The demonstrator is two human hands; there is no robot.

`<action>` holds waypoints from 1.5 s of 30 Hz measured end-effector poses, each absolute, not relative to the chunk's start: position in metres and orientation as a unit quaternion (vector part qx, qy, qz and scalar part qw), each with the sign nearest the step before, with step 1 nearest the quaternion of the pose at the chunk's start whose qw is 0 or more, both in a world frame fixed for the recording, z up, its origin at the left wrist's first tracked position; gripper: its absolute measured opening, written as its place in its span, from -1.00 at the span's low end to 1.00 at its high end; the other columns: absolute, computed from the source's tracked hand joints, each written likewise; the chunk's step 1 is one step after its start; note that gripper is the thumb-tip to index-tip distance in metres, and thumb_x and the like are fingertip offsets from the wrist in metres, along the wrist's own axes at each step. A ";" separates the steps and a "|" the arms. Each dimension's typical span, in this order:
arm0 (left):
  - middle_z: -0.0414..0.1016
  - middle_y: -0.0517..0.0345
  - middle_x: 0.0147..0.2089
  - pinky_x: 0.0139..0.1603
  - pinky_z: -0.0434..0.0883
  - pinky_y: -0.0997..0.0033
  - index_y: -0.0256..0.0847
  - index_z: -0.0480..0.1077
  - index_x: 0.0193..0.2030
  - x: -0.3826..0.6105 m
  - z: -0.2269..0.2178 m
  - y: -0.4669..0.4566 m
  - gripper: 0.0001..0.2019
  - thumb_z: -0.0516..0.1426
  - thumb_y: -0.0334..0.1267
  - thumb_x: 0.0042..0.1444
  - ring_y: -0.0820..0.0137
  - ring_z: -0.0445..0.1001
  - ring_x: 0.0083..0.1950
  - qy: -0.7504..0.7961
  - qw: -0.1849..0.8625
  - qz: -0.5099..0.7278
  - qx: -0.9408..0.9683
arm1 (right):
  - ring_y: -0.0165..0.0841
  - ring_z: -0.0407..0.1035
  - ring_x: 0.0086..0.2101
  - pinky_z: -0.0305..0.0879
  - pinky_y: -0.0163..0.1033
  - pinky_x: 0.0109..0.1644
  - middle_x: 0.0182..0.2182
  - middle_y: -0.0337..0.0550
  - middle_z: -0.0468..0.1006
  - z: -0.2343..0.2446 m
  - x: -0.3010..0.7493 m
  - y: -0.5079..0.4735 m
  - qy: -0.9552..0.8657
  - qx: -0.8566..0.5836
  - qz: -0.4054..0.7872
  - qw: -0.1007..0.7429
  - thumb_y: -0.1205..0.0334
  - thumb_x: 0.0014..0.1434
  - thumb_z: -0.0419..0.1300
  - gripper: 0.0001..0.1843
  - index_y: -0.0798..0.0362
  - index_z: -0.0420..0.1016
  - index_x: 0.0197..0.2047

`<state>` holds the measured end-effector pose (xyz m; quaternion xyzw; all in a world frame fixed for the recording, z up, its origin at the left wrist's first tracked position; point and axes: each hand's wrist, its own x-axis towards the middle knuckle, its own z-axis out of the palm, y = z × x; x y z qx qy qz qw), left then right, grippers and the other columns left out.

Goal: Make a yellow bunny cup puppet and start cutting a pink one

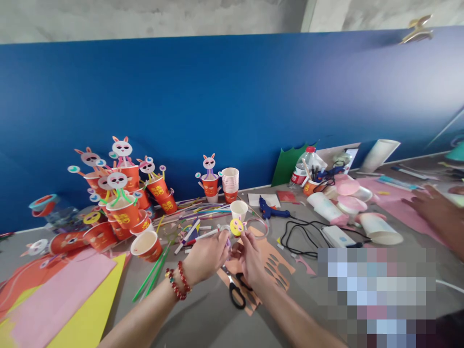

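Head view — at a crowded grey bench (203, 325), a person's right hand (252, 258) holds a small yellow face cutout (237, 227) in a pinched grip, the piece showing just in front of an upright paper cup (239, 210). The left hand (207, 255), red beaded bracelets (180, 282) circling its wrist, is close by with fingers drawn together; whether that grip has anything in it, I cannot tell. Beneath the hands, black-handled scissors (231, 283) lie on orange paper (266, 246) cut with rows of slots, and a blue glue gun (273, 211) rests farther back to the right. Near the blue partition (232, 96), a stack of cups (231, 182) stands just beside a rabbit-topped cup (210, 184) — others like it cluster at left. Far right, a co-worker's blurred hand (437, 209) extends over pink paper (392, 197).
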<state>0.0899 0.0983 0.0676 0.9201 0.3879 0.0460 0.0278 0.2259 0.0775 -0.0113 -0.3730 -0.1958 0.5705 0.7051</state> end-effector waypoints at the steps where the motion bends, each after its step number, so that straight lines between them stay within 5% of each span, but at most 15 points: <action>1: 0.59 -0.06 -0.15 -0.30 0.48 0.35 -0.26 0.24 0.12 0.091 0.067 0.098 -0.73 -0.13 -0.29 0.38 0.18 0.62 -0.21 0.387 0.014 0.039 0.921 | -0.40 0.35 -0.61 0.20 -0.34 -0.59 -0.61 -0.41 0.42 -0.011 0.226 0.078 -0.194 -0.373 0.566 0.709 -0.15 -0.03 0.43 -0.55 -0.06 0.37 -0.29; 15: 0.56 -0.22 -0.10 -0.38 0.47 0.32 -0.35 0.27 0.16 0.092 0.055 0.100 -0.67 -0.08 -0.31 0.32 0.14 0.62 -0.27 0.369 0.027 0.046 0.928 | -0.48 0.24 -0.56 0.20 -0.38 -0.52 -0.48 -0.39 0.40 0.001 0.255 0.084 -0.164 -0.384 0.471 0.777 -0.07 -0.05 0.44 -0.58 -0.06 0.35 -0.30; 23: 0.59 -0.02 -0.01 -0.13 0.50 0.35 -0.20 0.07 0.33 0.079 0.041 0.111 -0.56 -0.02 -0.21 0.36 0.25 0.62 -0.12 0.330 0.074 0.129 0.932 | -0.50 0.20 -0.59 0.12 -0.38 -0.55 -0.51 -0.41 0.41 0.001 0.256 0.085 -0.174 -0.385 0.462 0.780 -0.09 -0.05 0.44 -0.58 -0.05 0.37 -0.33; 29: 0.53 -0.12 0.11 -0.07 0.47 0.32 -0.17 -0.06 0.44 0.082 0.060 0.178 -0.43 0.00 -0.21 0.35 0.20 0.60 -0.02 0.447 0.014 0.219 0.867 | -0.47 0.20 -0.61 0.12 -0.34 -0.55 -0.57 -0.42 0.37 -0.001 0.258 0.087 -0.191 -0.394 0.449 0.779 -0.08 0.01 0.40 -0.64 -0.07 0.38 -0.31; 38: 0.60 -0.08 0.00 -0.16 0.45 0.34 -0.17 0.10 0.37 0.094 0.015 0.216 -0.50 0.06 -0.21 0.33 0.20 0.62 -0.12 0.473 0.022 0.181 0.862 | -0.50 0.19 -0.62 0.10 -0.36 -0.57 -0.57 -0.40 0.39 -0.002 0.256 0.086 -0.209 -0.395 0.457 0.769 -0.01 0.00 0.40 -0.67 -0.04 0.36 -0.39; 45: 0.62 0.00 -0.10 -0.16 0.43 0.36 -0.15 -0.09 0.47 0.090 0.003 0.215 -0.35 0.08 -0.19 0.32 0.24 0.61 -0.16 0.475 0.037 0.197 0.857 | -0.51 0.16 -0.63 0.09 -0.36 -0.56 -0.57 -0.39 0.41 0.002 0.249 0.081 -0.218 -0.390 0.489 0.750 -0.02 -0.03 0.42 -0.63 -0.02 0.34 -0.42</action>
